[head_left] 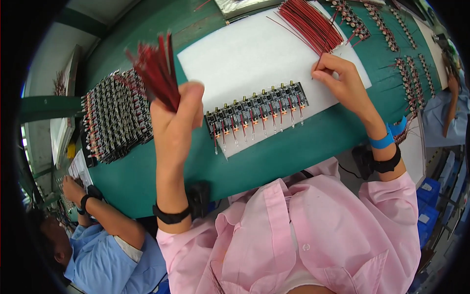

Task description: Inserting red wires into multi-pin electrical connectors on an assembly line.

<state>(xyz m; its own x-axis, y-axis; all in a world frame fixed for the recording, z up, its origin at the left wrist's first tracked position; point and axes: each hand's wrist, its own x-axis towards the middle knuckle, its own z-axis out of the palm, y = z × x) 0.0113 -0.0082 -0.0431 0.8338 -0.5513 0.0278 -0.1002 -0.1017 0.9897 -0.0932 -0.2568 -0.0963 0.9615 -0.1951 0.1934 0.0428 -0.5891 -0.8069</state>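
Observation:
My left hand point(175, 120) is raised and closed around a bundle of red and black wires point(159, 78), whose ends fan out upward and are blurred. At the right, my right hand point(345, 83) has thumb and forefinger pinched on a thin dark wire point(320, 60). Just beyond it lies a pile of red and black wires point(311, 24) on the white foam sheet point(220, 59). Between my hands, a panel of joined small circuit boards point(255, 111) rests slantwise on the foam's near part. Short red and black leads with clear tips hang from its near edge.
Dense rows of wired boards point(117, 117) are stacked left of my left hand on the green table point(274, 152). More board strips point(379, 27) lie at the far right. A person in blue point(112, 245) works at the lower left; another person's arm point(451, 93) shows at right.

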